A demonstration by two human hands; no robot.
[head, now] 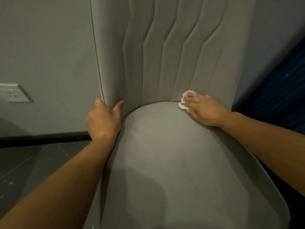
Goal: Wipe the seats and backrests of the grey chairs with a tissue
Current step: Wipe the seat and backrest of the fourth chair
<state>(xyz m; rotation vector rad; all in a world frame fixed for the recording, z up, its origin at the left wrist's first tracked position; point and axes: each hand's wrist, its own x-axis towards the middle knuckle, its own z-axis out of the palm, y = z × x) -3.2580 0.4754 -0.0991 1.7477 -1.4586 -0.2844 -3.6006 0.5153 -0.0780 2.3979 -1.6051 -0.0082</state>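
A grey upholstered chair fills the view, its rounded seat (173, 154) below and its ribbed backrest (165, 47) rising above. My left hand (104, 119) grips the lower left edge of the backrest, thumb on the front. My right hand (204, 109) lies flat at the back right of the seat, pressing a crumpled white tissue (184, 100) into the crease where seat meets backrest. Most of the tissue is hidden under my fingers.
A pale wall (46, 47) stands behind the chair on the left, with a white socket plate (13, 93) and a black skirting board (44, 138). Dark floor tiles (33, 162) lie below. Something dark blue (280, 88) stands close on the right.
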